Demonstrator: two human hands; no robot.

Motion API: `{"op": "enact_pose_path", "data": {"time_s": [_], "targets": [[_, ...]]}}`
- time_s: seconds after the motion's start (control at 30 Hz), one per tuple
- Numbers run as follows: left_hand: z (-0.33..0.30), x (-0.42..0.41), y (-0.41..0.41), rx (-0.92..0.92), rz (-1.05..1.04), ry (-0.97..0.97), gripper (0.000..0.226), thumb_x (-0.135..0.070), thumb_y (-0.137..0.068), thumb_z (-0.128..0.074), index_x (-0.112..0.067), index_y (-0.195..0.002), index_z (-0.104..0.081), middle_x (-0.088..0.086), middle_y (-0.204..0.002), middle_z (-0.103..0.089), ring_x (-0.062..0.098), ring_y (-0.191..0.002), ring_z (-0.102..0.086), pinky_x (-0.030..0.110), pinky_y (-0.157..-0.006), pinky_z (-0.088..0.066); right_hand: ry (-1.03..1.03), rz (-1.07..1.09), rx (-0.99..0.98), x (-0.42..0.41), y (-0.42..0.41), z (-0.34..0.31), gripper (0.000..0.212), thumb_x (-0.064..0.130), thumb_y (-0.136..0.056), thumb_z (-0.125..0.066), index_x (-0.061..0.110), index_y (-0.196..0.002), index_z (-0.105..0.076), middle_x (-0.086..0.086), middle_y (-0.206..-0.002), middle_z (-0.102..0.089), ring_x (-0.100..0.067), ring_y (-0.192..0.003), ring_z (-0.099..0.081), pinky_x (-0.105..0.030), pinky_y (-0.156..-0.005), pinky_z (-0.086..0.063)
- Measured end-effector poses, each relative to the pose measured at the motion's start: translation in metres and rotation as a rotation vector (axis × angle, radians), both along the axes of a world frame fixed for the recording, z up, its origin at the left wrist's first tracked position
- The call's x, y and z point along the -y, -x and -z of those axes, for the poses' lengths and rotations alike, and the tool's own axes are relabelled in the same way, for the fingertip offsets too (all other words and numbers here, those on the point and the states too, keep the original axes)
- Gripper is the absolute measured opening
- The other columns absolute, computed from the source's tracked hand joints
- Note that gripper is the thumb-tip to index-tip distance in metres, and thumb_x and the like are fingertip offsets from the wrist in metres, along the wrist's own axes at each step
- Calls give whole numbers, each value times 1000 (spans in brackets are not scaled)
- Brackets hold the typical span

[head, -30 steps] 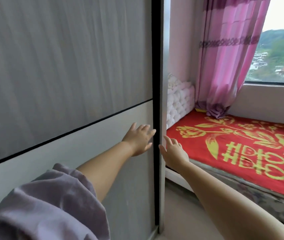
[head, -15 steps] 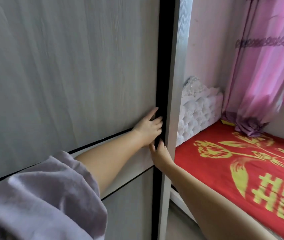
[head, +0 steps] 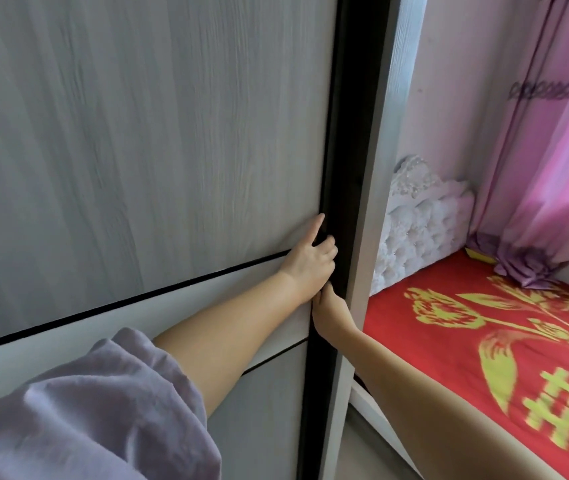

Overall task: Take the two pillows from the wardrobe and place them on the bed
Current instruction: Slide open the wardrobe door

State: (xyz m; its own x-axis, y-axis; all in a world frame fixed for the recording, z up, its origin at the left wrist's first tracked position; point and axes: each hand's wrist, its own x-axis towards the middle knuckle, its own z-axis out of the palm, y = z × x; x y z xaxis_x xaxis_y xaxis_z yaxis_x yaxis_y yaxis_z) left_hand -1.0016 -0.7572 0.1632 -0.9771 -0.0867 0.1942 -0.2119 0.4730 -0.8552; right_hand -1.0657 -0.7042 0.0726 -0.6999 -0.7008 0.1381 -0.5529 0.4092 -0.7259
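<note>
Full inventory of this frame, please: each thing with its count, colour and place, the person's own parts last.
wardrobe door: one, grey wood grain, fills left, shut.
door edge strip: one, black, vertical, centre.
wardrobe side panel: one, pale grey, right of strip.
bed cover: one, red with yellow pattern, lower right.
headboard: one, white, tufted, behind cover.
curtain: one, pink, far right.
wall: pink, behind headboard.
pillows: none visible.
sleeve: one, lilac, lower left.
left hand: fingers curled at door edge.
right hand: below left, fingertips hidden in the gap.
</note>
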Motion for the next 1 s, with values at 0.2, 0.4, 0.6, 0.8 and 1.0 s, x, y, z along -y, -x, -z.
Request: {"op": "enact_pose_path", "data": {"time_s": [0.2,0.4,0.6,0.8,1.0], "targets": [[3,4,-59,-10,-42,31,28,-21,-94,-50,-14,-119,-60,10,-133,-50,26,-134,-35,66,-110,1,-235,-82,-221,4,-54,-9,37,7,-99,-34,1,-135,-36,-21,-129,-50,-30,-108,-58,-33,-85,-47],[2,1,-127,61,-122,59,25,-15,-93,-51,-14,-113,-65,9,-126,-52,25,-127,-38,60,-112,0,-353,-229,-471,7,-126,-15,38,3,-98,-33,4,-135,-38,-17,-136,-44,-26,-118,-50,-29,-91,-43],[-4,9,-203,76,-196,-8,25,-19,-92,-53,-12,-114,-65,8,-130,-52,27,-127,-34,48,-118,-9,-367,-279,-450,21,-207,-11,37,2,-96,-37,1,-133,-39,-18,-130,-48,-26,-111,-57,-26,-78,-41],[-5,18,-284,138,-251,-13,24,-15,-93,-48,-12,-109,-66,5,-116,-64,26,-113,-44,43,-116,-19,-281,-390,-228,26,-278,-18,30,13,-99,-36,-2,-123,-47,-20,-117,-57,-34,-101,-59,-32,-69,-41],[-4,28,-367,137,-251,-27,19,-21,-89,-52,-15,-98,-68,0,-102,-65,24,-104,-47,40,-115,-23,-178,-505,-121,36,-345,-16,27,19,-92,-43,-1,-109,-50,-20,-103,-64,-37,-87,-62,-33,-64,-44]]}}
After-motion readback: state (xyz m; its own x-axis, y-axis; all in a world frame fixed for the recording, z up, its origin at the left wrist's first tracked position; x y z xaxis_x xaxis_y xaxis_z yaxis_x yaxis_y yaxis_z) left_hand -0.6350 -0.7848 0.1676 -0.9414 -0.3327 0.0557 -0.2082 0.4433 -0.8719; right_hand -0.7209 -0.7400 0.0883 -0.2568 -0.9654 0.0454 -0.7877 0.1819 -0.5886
